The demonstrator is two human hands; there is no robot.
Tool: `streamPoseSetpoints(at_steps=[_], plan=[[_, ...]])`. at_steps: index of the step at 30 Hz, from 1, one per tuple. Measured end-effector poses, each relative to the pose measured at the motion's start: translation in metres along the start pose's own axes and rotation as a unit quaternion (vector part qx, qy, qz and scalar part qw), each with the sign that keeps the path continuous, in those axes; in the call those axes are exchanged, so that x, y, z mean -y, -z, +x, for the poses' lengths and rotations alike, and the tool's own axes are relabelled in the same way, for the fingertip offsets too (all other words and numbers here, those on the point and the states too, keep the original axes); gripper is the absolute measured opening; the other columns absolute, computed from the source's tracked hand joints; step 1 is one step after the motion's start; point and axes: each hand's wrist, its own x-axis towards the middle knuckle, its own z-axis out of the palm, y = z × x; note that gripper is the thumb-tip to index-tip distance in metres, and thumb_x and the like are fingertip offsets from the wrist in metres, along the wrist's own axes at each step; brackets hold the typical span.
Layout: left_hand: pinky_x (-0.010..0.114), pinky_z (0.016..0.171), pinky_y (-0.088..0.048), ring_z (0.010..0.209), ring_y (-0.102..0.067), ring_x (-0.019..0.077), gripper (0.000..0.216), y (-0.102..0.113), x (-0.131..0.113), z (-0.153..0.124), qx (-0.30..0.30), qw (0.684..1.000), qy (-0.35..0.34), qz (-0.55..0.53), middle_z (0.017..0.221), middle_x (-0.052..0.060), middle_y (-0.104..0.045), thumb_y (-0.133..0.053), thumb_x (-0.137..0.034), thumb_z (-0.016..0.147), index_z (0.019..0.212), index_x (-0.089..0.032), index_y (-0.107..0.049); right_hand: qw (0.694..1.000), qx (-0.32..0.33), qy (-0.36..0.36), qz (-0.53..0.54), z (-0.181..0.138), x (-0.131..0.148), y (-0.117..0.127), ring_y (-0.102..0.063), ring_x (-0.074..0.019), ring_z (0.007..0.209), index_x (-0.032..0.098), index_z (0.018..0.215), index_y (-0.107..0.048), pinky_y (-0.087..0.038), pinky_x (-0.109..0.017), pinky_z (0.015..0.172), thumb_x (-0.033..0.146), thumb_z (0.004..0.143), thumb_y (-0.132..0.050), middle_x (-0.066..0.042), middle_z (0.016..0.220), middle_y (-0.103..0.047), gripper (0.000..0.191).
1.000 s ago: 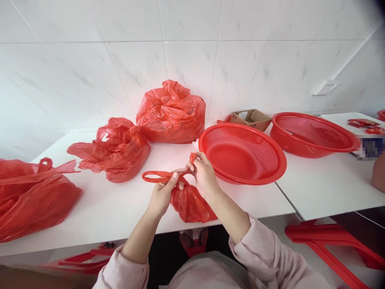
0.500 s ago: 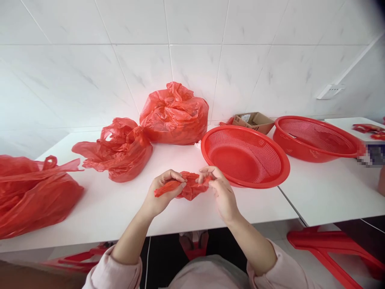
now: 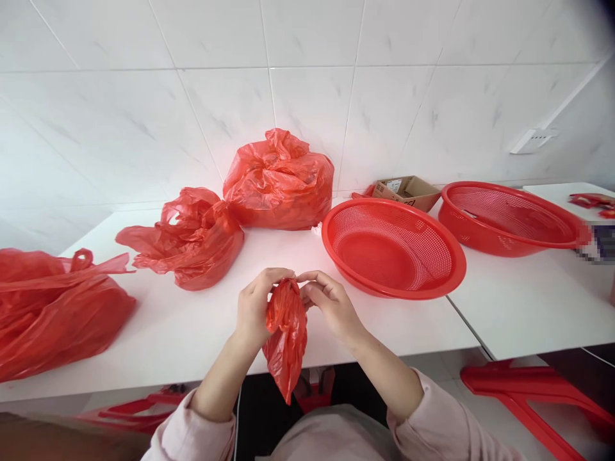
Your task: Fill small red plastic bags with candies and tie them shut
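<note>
A small red plastic bag (image 3: pixel 286 336) hangs between my two hands above the near edge of the white table (image 3: pixel 182 333). My left hand (image 3: pixel 254 306) is closed on its top from the left. My right hand (image 3: pixel 327 302) pinches the same top from the right, fingertips meeting the left hand's. The bag's lower end droops below the table edge toward my lap.
A round red perforated basket (image 3: pixel 444 280) sits just right of my hands, a second one (image 3: pixel 509 221) behind it on the adjoining table. Red plastic bags lie at far left (image 3: pixel 57 314), at middle left (image 3: pixel 192 237) and, stuffed full, by the tiled wall (image 3: pixel 278 182). A cardboard box (image 3: pixel 408 191) stands at the back. Red stools (image 3: pixel 528 390) are under the table.
The bag was bunched flat between my hands half a second ago; now it hangs down lengthwise from both hands, which have drawn close together at its top.
</note>
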Motion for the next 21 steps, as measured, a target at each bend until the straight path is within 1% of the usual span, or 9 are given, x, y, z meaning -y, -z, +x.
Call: streamPoseSetpoints(at_steps=[4,7,10,12,13,16,18,19,21], plan=[[0.027,0.076,-0.054,0.091,-0.065,0.0162,0.036,0.005,0.001,0.0,0.012,0.999,-0.048,0.012,0.106,0.004,-0.065,-0.063,-0.018,0.088,0.123,-0.027,-0.058,0.998,0.043,-0.022,-0.028,0.005,0.011,0.01,-0.059,-0.0119,0.07,0.018,0.098,-0.068,-0.047,-0.026,0.065,0.042,0.087,-0.066,-0.001,0.083,-0.066,0.027],[0.027,0.074,-0.054,0.087,-0.064,0.0155,0.022,0.016,0.001,0.005,0.049,0.996,-0.068,0.019,0.1,0.005,-0.064,-0.063,-0.017,0.089,0.11,-0.024,-0.066,0.993,0.067,-0.025,-0.09,0.003,0.023,0.013,-0.057,-0.0115,0.07,0.018,0.09,-0.066,-0.045,-0.026,0.066,0.037,0.084,-0.07,0.0,0.082,-0.064,0.021],[0.027,0.075,-0.055,0.086,-0.067,0.0162,0.017,0.03,0.001,0.01,0.118,0.989,-0.084,-0.007,0.097,0.005,-0.068,-0.064,-0.017,0.089,0.104,-0.023,-0.07,0.971,0.07,0.008,-0.229,-0.002,0.036,0.012,-0.052,-0.0099,0.066,0.018,0.083,-0.062,-0.042,-0.025,0.063,0.026,0.084,-0.069,0.002,0.077,-0.058,0.01],[0.027,0.076,-0.055,0.088,-0.068,0.0167,0.02,0.036,0.002,0.011,0.149,0.984,-0.096,-0.026,0.098,0.005,-0.072,-0.065,-0.017,0.088,0.106,-0.023,-0.071,0.929,0.074,0.072,-0.355,-0.006,0.043,0.011,-0.051,-0.01,0.068,0.018,0.082,-0.061,-0.041,-0.025,0.064,0.019,0.085,-0.066,0.002,0.08,-0.057,0.006],[0.027,0.077,-0.056,0.089,-0.068,0.0169,0.022,0.038,0.003,0.012,0.157,0.982,-0.101,-0.031,0.098,0.005,-0.073,-0.065,-0.016,0.088,0.107,-0.023,-0.072,0.896,0.078,0.115,-0.421,-0.007,0.047,0.01,-0.051,-0.0107,0.07,0.017,0.081,-0.061,-0.04,-0.025,0.065,0.016,0.085,-0.064,0.001,0.081,-0.057,0.005],[0.028,0.076,-0.055,0.088,-0.067,0.0169,0.022,0.041,0.005,0.013,0.15,0.983,-0.096,-0.04,0.091,0.003,-0.075,-0.063,-0.012,0.089,0.105,-0.023,-0.073,0.761,0.097,0.237,-0.596,-0.012,0.056,0.009,-0.048,-0.0142,0.072,0.015,0.08,-0.062,-0.036,-0.03,0.065,0.011,0.088,-0.056,-0.003,0.082,-0.058,0.011],[0.029,0.076,-0.054,0.088,-0.066,0.0173,0.021,0.043,0.007,0.014,0.127,0.988,-0.083,-0.042,0.088,0.003,-0.074,-0.063,-0.011,0.089,0.102,-0.023,-0.073,0.693,0.113,0.271,-0.658,-0.017,0.06,0.008,-0.045,-0.0158,0.071,0.015,0.079,-0.062,-0.033,-0.032,0.065,0.008,0.088,-0.051,-0.004,0.081,-0.058,0.016],[0.03,0.076,-0.054,0.087,-0.065,0.0175,0.021,0.045,0.008,0.015,0.115,0.989,-0.081,-0.04,0.087,0.003,-0.073,-0.063,-0.011,0.088,0.101,-0.023,-0.073,0.676,0.124,0.275,-0.673,-0.02,0.061,0.007,-0.044,-0.0162,0.071,0.015,0.079,-0.062,-0.032,-0.032,0.064,0.006,0.086,-0.05,-0.004,0.081,-0.058,0.017],[0.031,0.075,-0.052,0.085,-0.063,0.0178,0.022,0.049,0.009,0.018,0.103,0.99,-0.093,-0.03,0.085,0.002,-0.073,-0.064,-0.01,0.087,0.101,-0.024,-0.073,0.666,0.151,0.265,-0.68,-0.027,0.059,0.006,-0.044,-0.0166,0.071,0.015,0.081,-0.062,-0.032,-0.033,0.064,0.004,0.084,-0.05,-0.004,0.083,-0.058,0.016]])
